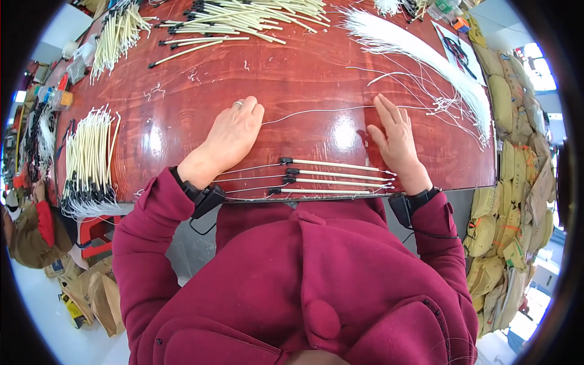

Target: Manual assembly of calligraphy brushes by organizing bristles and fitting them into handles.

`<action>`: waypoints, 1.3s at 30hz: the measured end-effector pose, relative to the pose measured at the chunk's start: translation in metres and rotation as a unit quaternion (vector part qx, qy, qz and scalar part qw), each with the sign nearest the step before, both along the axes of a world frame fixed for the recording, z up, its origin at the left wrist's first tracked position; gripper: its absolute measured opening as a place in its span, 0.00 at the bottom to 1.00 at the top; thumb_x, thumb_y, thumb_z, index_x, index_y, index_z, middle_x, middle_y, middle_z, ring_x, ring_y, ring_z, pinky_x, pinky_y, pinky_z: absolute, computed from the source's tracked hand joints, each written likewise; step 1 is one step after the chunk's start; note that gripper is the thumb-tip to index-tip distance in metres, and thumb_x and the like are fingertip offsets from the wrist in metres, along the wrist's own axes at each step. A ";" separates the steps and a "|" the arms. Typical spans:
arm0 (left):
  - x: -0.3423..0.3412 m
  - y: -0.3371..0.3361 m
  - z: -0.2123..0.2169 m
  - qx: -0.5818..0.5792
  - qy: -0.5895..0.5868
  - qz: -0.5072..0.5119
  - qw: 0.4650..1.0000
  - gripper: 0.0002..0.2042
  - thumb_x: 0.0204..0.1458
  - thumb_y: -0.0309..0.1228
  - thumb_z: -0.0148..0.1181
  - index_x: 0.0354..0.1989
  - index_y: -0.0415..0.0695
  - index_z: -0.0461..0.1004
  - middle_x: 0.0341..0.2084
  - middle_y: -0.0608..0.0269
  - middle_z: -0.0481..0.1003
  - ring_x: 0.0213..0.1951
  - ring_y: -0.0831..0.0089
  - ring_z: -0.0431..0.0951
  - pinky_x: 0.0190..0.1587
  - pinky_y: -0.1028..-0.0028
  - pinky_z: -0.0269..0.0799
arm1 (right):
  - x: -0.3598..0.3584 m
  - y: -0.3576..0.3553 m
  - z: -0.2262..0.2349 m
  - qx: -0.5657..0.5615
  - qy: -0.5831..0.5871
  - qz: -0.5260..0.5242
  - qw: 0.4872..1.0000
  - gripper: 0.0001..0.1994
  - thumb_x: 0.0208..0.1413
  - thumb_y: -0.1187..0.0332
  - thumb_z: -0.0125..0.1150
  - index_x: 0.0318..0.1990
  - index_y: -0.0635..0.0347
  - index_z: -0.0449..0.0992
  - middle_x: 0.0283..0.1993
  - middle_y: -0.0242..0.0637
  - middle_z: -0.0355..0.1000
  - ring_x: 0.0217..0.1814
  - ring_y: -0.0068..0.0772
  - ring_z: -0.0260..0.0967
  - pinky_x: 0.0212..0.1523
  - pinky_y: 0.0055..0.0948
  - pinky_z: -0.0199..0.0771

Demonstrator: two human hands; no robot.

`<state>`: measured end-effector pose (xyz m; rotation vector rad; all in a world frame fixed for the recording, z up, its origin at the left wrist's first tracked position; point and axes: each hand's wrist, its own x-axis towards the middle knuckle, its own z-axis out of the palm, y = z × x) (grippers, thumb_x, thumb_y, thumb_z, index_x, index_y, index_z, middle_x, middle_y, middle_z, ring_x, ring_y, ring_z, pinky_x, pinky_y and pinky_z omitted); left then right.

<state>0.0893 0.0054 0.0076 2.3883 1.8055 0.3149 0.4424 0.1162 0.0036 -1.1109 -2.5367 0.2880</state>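
A thin white cord [310, 112] stretches across the red-brown table [286, 79]. My left hand [238, 129], with a ring on one finger, is closed around its left end; the fingertips are hidden. My right hand [395, 137] rests flat, fingers extended and thumb apart, with the cord passing under its fingers toward loose cords at the right. Between my forearms, near the front edge, lie three cream tubes [334, 165] side by side. Each has a black clip-like piece [286, 160] at its left end, with white cord trailing left, and a small white cord tip at its right end.
A thick bundle of white cords [426, 52] curves down the right side. Piles of cream tubes with black ends [243, 18] lie at the back, and another bundle [91, 152] at the left. Stacked tan sacks [486, 243] stand right of the table. Another person's red sleeve [44, 219] shows far left.
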 end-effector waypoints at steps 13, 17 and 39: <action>-0.027 -0.005 -0.004 -0.086 -0.086 0.109 0.987 0.07 0.58 0.27 0.56 0.41 0.40 0.66 0.35 0.48 0.76 0.40 0.47 0.78 0.37 0.53 0.72 | -0.008 -0.001 0.011 -0.021 -0.091 0.113 0.989 0.32 0.53 0.62 0.66 0.64 0.70 0.69 0.72 0.43 0.62 0.66 0.51 0.60 0.68 0.46 0.61; -0.064 0.029 0.013 0.008 -0.075 0.173 0.982 0.10 0.57 0.31 0.61 0.41 0.41 0.69 0.35 0.48 0.77 0.41 0.46 0.78 0.39 0.51 0.73 | -0.005 0.000 0.008 -0.030 -0.063 0.126 0.990 0.32 0.55 0.62 0.65 0.65 0.70 0.69 0.72 0.44 0.62 0.66 0.52 0.60 0.68 0.45 0.60; -0.107 -0.007 0.013 0.174 -0.138 0.077 0.972 0.04 0.60 0.28 0.56 0.40 0.42 0.74 0.33 0.55 0.75 0.40 0.52 0.76 0.42 0.58 0.72 | -0.009 -0.007 -0.006 -0.024 -0.018 0.078 0.997 0.29 0.57 0.67 0.61 0.67 0.66 0.68 0.72 0.43 0.64 0.67 0.50 0.60 0.70 0.43 0.58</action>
